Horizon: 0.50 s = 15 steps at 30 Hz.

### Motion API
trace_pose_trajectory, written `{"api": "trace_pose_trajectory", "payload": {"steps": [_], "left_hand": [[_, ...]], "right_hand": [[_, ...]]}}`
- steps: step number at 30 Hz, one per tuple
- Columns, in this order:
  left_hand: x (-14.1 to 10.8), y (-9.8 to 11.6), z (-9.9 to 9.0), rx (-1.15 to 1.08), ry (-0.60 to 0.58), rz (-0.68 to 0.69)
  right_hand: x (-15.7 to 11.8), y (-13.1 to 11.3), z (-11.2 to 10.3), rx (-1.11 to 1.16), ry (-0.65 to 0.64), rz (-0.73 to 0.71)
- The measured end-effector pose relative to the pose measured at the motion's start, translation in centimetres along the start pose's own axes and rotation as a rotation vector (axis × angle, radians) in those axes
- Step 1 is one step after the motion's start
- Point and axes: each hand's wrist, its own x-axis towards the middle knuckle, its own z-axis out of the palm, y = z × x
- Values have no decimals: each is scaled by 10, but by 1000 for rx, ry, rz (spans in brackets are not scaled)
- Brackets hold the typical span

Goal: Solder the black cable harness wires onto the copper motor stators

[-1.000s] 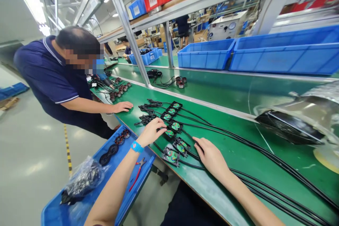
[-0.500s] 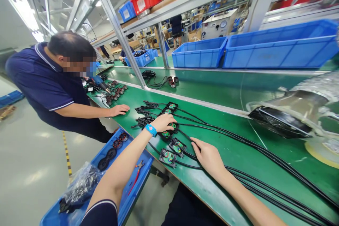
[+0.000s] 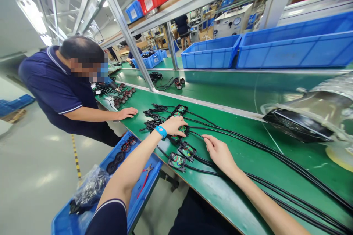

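My left hand (image 3: 175,126), with a blue band at its wrist, has its fingers curled over a black housing with a green circuit board (image 3: 183,129) on the bench. Between thumb and forefinger, my right hand (image 3: 220,153) pinches a black cable (image 3: 196,133) that runs from this housing. Another open housing (image 3: 180,109) lies beyond my left hand. Nearer to me are two more, one housing (image 3: 187,151) with coloured wires and a second housing (image 3: 177,161) by the bench edge. Bunched thin black leads (image 3: 154,114) lie left of them; my left hand partly covers the row.
Long black cables (image 3: 261,147) stretch right across the green bench (image 3: 311,169). A black-fronted fan unit (image 3: 298,123) stands at right. Below left, a blue tray (image 3: 132,211) holds red-handled pliers (image 3: 143,183). At left a co-worker (image 3: 60,80) rests a hand (image 3: 128,113) on the bench.
My right hand has shifted slightly away from me and right, its fingertips now pinched on the cable. My left hand stays at the same housing. The view has swung slightly left.
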Motion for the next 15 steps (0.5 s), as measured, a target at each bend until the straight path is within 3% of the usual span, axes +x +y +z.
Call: {"api": "trace_pose_trajectory", "payload": {"steps": [3, 8, 11, 15], "left_hand": [[-3, 1, -9, -36, 5, -10], [-20, -11, -40, -157, -17, -35], [-26, -15, -50, -262, -145, -16], [-23, -10, -46, -256, -344, -12]], "right_hand": [[0, -6, -1, 20, -7, -19], [-1, -19, -10, -11, -50, -59], [-2, -23, -14, -88, -140, -93], [-6, -22, -13, -226, -299, -136]]}}
